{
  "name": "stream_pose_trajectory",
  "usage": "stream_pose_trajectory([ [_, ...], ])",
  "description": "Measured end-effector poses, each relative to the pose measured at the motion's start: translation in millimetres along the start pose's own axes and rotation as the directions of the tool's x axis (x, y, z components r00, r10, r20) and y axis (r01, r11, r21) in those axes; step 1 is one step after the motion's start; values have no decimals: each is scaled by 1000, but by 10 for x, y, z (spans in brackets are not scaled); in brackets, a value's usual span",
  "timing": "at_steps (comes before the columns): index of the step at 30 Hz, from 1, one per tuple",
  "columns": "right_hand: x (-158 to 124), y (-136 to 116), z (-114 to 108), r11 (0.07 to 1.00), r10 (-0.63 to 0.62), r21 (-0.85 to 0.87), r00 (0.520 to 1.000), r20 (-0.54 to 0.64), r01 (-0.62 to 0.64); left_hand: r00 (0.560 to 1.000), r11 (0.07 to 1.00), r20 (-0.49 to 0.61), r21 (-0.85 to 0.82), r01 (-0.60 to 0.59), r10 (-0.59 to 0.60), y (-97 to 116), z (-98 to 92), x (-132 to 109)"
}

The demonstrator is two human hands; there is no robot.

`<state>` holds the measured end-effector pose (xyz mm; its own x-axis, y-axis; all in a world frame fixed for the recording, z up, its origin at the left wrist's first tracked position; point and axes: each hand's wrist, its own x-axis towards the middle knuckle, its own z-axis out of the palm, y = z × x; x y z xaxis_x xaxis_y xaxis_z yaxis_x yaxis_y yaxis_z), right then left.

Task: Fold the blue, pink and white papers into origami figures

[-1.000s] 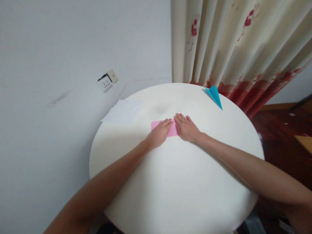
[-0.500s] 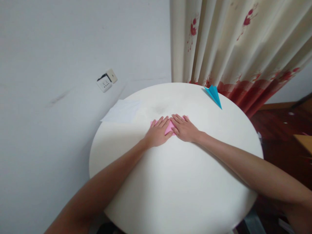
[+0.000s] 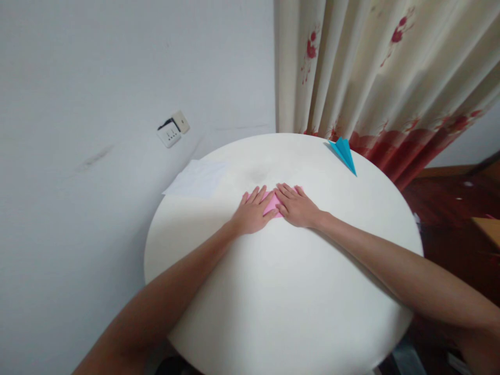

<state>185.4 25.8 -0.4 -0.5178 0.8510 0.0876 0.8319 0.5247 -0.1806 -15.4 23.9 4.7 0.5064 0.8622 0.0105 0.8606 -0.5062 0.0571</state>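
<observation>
A folded pink paper (image 3: 271,205) lies on the round white table (image 3: 289,291), mostly covered by both hands. My left hand (image 3: 252,212) lies flat on its left part with fingers stretched out. My right hand (image 3: 297,206) lies flat on its right part, fingers also stretched and pointing toward the left hand. Only a small pink wedge shows between them, plus slivers at the outer edges.
A blue paper plane (image 3: 344,152) rests at the table's far right edge by the flowered curtain (image 3: 375,78). A white sheet (image 3: 197,178) overhangs the far left edge near the wall. A wall socket (image 3: 172,130) sits on the grey wall.
Both hands have slid a little farther across the table, covering more of the pink paper; the long pink strip seen a second ago now shows only as a small wedge.
</observation>
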Motion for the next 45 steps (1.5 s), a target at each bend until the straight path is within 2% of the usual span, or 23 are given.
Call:
stream_pose_trajectory([
  [13, -11, -12, -14, 1000, 12, 3, 1000, 10, -12, 1000, 999, -8, -46, -17, 17, -3, -21, -17],
  [19, -18, 50, -44, 987, 161, -10, 987, -1, -161, 1000, 999, 0, -21, -27, 27, -20, -5, -17],
  [24, -19, 176, -80, 973, 230, -16, 972, 50, -230, 999, 999, 20, -24, -39, 39, -28, -15, -24],
  [30, -25, 289, -86, 953, 304, 2, 953, -4, -304, 999, 999, 28, -39, -31, 32, -28, -29, -30],
  [33, -15, 297, -85, 938, 345, -10, 934, -95, -348, 999, 998, 17, -43, -34, 35, -18, -23, -36],
  [35, -4, 260, -82, 942, 318, -51, 931, -179, -331, 999, 998, 7, -42, -51, 51, -4, -20, -36],
  [38, 17, 144, -64, 973, 188, -86, 953, -236, -214, 993, 992, 8, -49, -115, 115, 17, -21, -23],
  [41, 31, 18, -33, 994, 104, -14, 979, -177, -109, 987, 985, 10, -62, -160, 161, 21, -15, -2],
  [45, 24, -47, 1, 999, 31, 46, 995, -96, -27, 987, 986, -10, -59, -159, 159, 3, 10, 13],
])
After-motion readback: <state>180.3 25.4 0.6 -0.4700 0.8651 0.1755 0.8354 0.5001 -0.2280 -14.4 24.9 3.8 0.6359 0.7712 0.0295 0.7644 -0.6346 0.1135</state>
